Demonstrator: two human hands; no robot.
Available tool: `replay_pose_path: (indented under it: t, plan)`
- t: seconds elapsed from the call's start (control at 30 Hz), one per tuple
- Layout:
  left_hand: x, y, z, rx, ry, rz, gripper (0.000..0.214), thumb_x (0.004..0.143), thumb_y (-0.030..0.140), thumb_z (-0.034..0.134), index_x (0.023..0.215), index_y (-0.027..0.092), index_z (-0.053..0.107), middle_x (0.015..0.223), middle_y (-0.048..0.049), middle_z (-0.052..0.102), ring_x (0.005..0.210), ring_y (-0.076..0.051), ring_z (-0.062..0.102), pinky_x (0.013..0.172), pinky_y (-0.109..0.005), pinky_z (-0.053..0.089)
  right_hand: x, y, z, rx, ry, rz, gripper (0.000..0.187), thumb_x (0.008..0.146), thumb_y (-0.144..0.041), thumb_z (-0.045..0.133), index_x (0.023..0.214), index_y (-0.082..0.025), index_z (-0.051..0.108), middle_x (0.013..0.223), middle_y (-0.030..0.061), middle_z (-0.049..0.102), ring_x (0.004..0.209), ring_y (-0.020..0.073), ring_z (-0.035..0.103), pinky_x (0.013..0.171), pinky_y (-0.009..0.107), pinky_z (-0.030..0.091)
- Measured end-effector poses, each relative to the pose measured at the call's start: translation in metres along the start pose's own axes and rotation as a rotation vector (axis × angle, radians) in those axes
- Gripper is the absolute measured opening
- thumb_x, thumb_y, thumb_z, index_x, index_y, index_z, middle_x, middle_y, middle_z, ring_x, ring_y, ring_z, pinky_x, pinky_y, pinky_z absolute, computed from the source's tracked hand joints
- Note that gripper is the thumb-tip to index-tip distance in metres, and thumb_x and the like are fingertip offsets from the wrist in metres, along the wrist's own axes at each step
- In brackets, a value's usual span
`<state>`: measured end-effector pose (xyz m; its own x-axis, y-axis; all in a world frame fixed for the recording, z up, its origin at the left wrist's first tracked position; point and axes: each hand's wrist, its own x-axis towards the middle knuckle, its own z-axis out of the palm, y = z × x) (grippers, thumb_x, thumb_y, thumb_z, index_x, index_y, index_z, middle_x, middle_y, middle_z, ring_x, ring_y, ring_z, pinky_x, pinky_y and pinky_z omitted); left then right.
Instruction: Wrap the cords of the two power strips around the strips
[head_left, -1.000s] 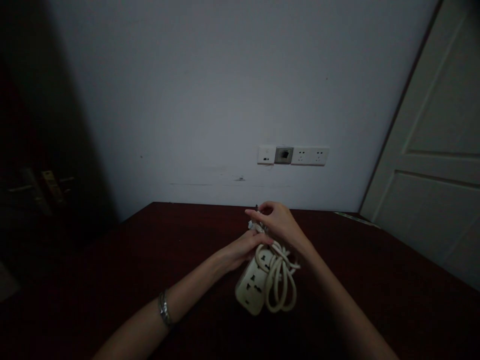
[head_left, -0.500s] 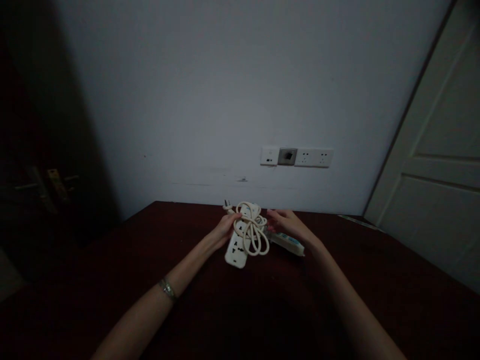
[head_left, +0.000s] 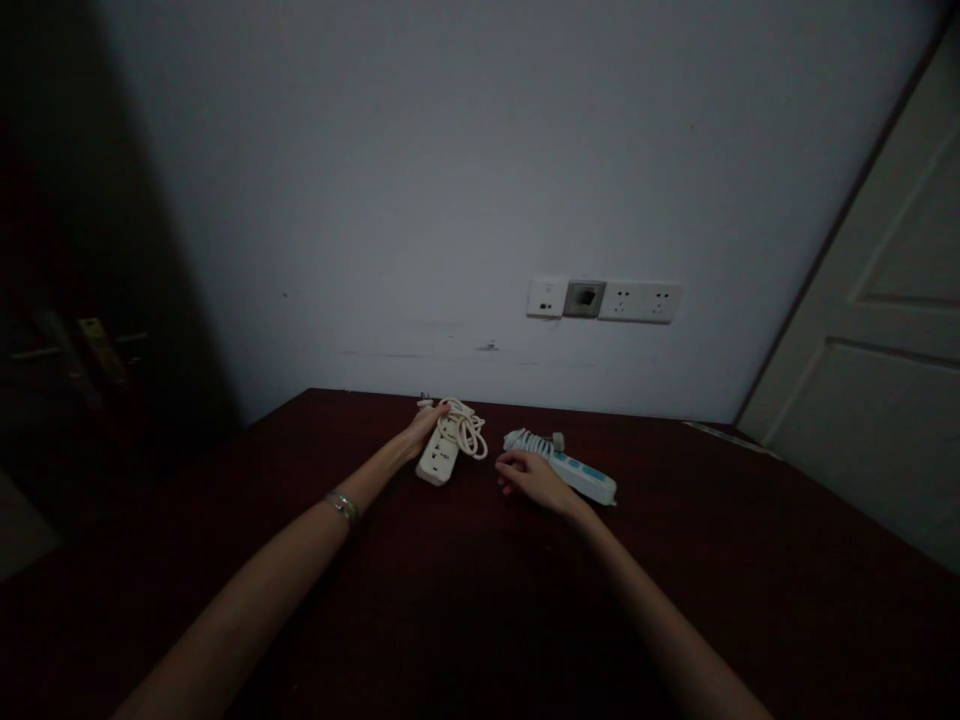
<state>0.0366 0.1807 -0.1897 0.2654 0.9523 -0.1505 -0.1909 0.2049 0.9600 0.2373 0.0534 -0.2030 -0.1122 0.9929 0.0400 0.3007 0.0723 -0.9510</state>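
My left hand (head_left: 427, 430) is wrapped around the left side of a white power strip (head_left: 437, 460). Its cream cord (head_left: 471, 436) is bundled in loops over the strip's far half, and its plug (head_left: 424, 401) points towards the wall. Close in front of a second power strip (head_left: 589, 480), my right hand (head_left: 531, 478) has loosely bent fingers, with nothing visible in them. That second strip has blue socket panels and lies slanted on the dark red table (head_left: 450, 580). Its pale cord (head_left: 527, 443) is wound round the left end, partly behind my right hand.
Behind the table rises a pale wall (head_left: 405, 200) with a row of wall sockets (head_left: 637, 301). A white panelled door (head_left: 885, 330) stands to the right. At the table's right edge lies a thin flat strip (head_left: 731, 438). A dark door with a handle (head_left: 112, 345) is at far left.
My left hand has moved left and down onto the table with the cream-corded power strip. My right hand has come away from its cord and dropped lower, leaving the second strip more exposed.
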Motion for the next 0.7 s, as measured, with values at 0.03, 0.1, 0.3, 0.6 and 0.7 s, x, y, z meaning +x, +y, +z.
replay_pose_path:
  t: [0.03,0.1,0.3,0.6,0.7]
  plan:
    - [0.004,-0.002,-0.002,0.011,0.006,-0.003,0.017,0.082,0.027,0.055,0.084,0.011,0.061,0.071,-0.009,0.068,0.058,-0.016,0.061,0.064,-0.027,0.049,0.001,0.003,-0.001,0.01,-0.001,0.012,0.01,0.085,-0.021,0.055,0.087,-0.013,0.059,0.062,-0.0017,0.062,0.049,0.0073,0.059,0.049,0.017,0.044]
    - [0.011,-0.005,-0.004,0.027,-0.003,-0.011,0.017,0.082,0.028,0.055,0.083,0.011,0.06,0.072,-0.0091,0.068,0.06,-0.016,0.062,0.065,-0.027,0.049,0.002,0.008,-0.005,0.034,-0.003,0.04,0.01,0.086,-0.022,0.054,0.086,-0.013,0.058,0.062,-0.0007,0.063,0.049,0.0073,0.06,0.05,0.017,0.045]
    - [0.019,-0.003,-0.006,0.06,-0.086,-0.034,0.024,0.087,0.029,0.045,0.083,0.011,0.061,0.075,-0.0109,0.068,0.068,-0.018,0.063,0.071,-0.029,0.049,0.003,0.014,-0.011,0.103,-0.009,0.09,0.01,0.085,-0.024,0.056,0.085,-0.014,0.057,0.062,-0.0003,0.064,0.051,0.0079,0.062,0.051,0.017,0.048]
    - [0.024,-0.007,0.0,0.18,-0.007,0.002,0.022,0.082,0.03,0.054,0.074,0.011,0.06,0.066,-0.0074,0.066,0.061,-0.017,0.06,0.065,-0.028,0.047,0.001,0.011,-0.012,0.14,-0.015,0.113,0.005,0.086,-0.017,0.053,0.087,-0.014,0.057,0.06,-0.0006,0.064,0.05,0.0081,0.062,0.049,0.017,0.048]
    - [0.023,-0.004,-0.004,0.221,0.009,0.006,0.024,0.082,0.032,0.055,0.073,0.011,0.061,0.065,-0.0068,0.065,0.061,-0.016,0.059,0.064,-0.026,0.046,0.0,0.01,-0.011,0.148,-0.019,0.119,0.005,0.087,-0.016,0.052,0.086,-0.014,0.057,0.06,-0.0007,0.064,0.049,0.0073,0.061,0.049,0.016,0.047]
